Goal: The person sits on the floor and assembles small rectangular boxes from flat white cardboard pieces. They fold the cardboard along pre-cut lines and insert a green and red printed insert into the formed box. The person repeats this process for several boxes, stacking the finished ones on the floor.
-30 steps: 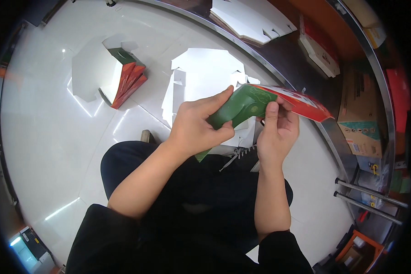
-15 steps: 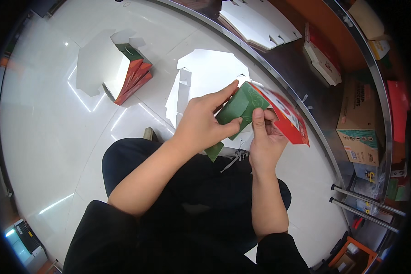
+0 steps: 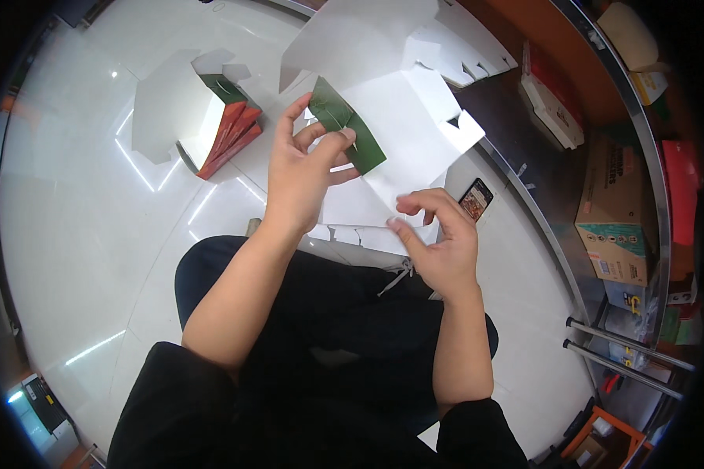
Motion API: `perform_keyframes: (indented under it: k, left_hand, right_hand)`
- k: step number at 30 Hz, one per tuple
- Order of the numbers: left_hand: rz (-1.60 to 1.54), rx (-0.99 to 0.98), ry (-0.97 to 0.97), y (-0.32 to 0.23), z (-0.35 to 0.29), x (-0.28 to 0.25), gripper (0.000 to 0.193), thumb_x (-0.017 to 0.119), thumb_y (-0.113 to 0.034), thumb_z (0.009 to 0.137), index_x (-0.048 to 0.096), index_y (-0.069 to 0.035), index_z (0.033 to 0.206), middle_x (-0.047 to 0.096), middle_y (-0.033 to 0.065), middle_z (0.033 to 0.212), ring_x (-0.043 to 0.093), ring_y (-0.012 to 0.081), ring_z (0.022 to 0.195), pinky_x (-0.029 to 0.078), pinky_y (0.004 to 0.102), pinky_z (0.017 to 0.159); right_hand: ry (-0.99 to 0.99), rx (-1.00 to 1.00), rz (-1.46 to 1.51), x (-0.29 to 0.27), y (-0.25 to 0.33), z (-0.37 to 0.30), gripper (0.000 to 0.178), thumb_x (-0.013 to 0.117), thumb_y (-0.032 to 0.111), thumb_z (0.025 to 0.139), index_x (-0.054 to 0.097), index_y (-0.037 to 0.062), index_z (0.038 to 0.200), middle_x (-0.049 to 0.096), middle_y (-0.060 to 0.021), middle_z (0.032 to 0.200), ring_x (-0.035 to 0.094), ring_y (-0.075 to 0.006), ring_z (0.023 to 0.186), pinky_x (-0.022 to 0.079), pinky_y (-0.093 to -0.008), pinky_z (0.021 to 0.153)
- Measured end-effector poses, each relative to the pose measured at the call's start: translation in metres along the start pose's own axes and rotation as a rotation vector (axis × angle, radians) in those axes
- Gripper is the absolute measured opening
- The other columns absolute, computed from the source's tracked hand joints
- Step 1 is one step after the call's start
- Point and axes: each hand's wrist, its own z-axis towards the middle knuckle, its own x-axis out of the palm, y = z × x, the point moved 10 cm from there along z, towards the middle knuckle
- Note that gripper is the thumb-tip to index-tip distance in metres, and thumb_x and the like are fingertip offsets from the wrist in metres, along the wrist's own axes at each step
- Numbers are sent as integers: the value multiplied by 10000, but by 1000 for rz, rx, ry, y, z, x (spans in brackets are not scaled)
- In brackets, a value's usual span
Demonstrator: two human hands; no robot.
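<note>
A partly folded cardboard carton (image 3: 391, 109) is spread between my hands, its plain white inside facing up. A green flap (image 3: 344, 121) bends over at its left side. My left hand (image 3: 301, 176) is closed on this flap, the thumb pressing on the green face and the other fingers behind. At the carton's near edge, my right hand (image 3: 446, 238) has its thumb and forefinger curled about the white panel. Its other fingers are bent. The carton's outer red side is turned away from view.
A stack of nested red and green cartons (image 3: 225, 137) stands on the floor at the left. To the right lies a phone (image 3: 475, 199). The metal-edged shelf holds white cardboard sheets (image 3: 465, 35), a flat red-and-white carton (image 3: 551, 98) and a brown box (image 3: 614, 207).
The carton has been opened out and turned, so its white inside shows instead of the red and green outside. My left hand moved left; the phone has come into sight.
</note>
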Motion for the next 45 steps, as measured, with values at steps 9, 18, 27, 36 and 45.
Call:
perform_keyframes:
  k: [9,18,27,36,45]
  left_hand:
    - [166,168,134,7,-14,26,755,756,-6,828,368,-35,1475,662,202,1235,763,283,919,630,317,746]
    - [425,155,357,10,-25,46,913,810,3,757,387,-88,1561,585,226,1394,710,252,1063,624,327,796]
    - [723,560,499,-5,-33,58,1348,975,-261,619,105,-100,1636,351,217,1568,407,363,1443,356,536,1184]
    - [-187,-137,58,13,18,-13,1071,875,-249,822,183,-63,1619,371,172,1560,431,332,1413,416,498,1130]
    - [409,240,623,30,-31,63,918,917,-200,750,466,-61,1537,359,274,1610,312,307,1532,252,393,1240]
  right_hand:
    - [-436,138,-101,-22,-6,-17,106,784,-21,802,714,0,879,678,-59,750,613,-146,677,484,-297,678]
    - [-417,-63,-286,-17,10,-16,120,771,-15,841,701,10,936,720,-90,903,653,-168,818,505,-307,807]
    - [-326,201,586,-31,-19,-10,774,784,37,899,258,-19,1464,756,-120,1003,678,-157,993,461,-321,995]
    - [148,305,283,-6,-38,-14,380,763,123,936,627,-14,1262,726,-123,1135,685,-164,986,519,-321,900]
    - [-306,440,978,-8,-48,-13,333,634,202,1046,566,-1,1301,702,-100,1169,669,-164,1049,542,-302,892]
